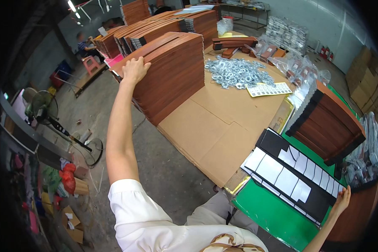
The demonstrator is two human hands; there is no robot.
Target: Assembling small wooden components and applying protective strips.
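I see a long bench covered in flattened brown cardboard, and on its far left edge a tall stack of reddish-brown wooden panels standing on edge. My left hand rests on the stack's top near corner, fingers curled over the outermost panel, a grip that is laid on rather than pinching. To do this well, I judge the fingers should hook just one panel and tip it off the stack slowly, so the others do not topple toward the floor. At the near right edge, my right hand lies open against the end of a black strip carrying white rectangular labels. A heap of shiny metal washers sits mid-bench, well apart from both hands.
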